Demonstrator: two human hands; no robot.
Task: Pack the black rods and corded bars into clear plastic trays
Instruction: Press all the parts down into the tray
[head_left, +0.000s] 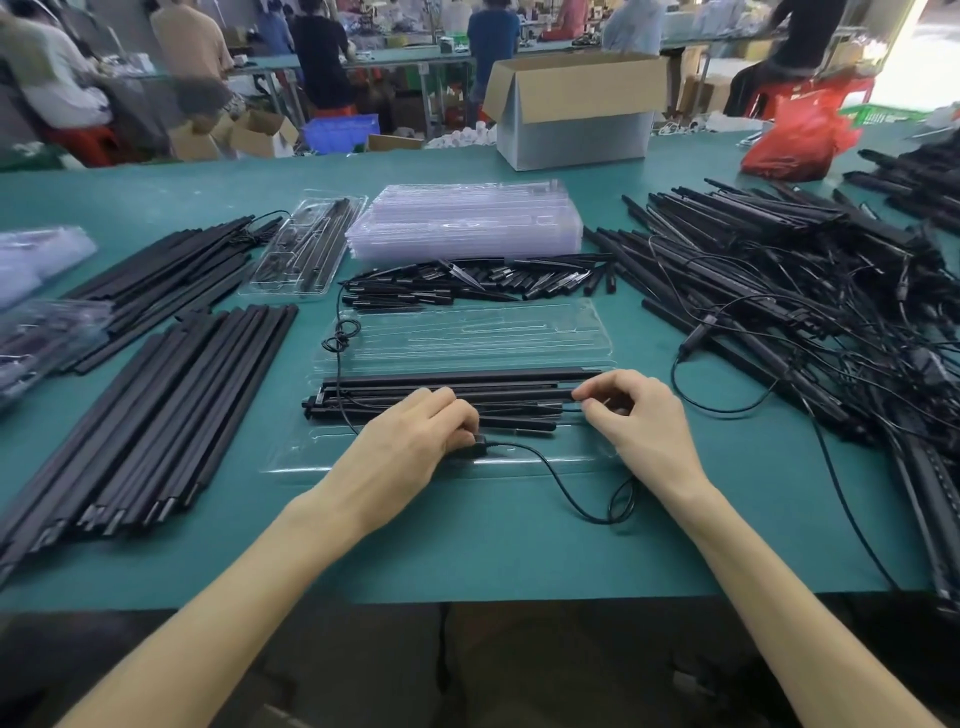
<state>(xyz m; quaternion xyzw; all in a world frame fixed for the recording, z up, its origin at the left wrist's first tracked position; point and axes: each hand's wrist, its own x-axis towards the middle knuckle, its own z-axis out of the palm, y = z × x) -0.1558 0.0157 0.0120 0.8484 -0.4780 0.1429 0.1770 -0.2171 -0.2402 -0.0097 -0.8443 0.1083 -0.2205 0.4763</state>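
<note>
An open clear plastic tray (467, 332) lies in front of me on the green table (467, 545). Its near half holds several black rods and a corded bar (447, 382). My left hand (415, 441) rests on these rods, fingers curled over a small black plug (475, 448) on the cord. My right hand (636, 415) pinches the right end of a rod in the tray. The thin black cord (571, 499) loops over the table between my hands.
Long black rods (171, 395) lie stacked at left. Short black pieces (467, 283) sit behind the tray, with a stack of clear trays (462, 223) and a filled tray (306, 244) beyond. Tangled corded bars (779, 291) are heaped at right. A cardboard box (571, 119) stands at the back.
</note>
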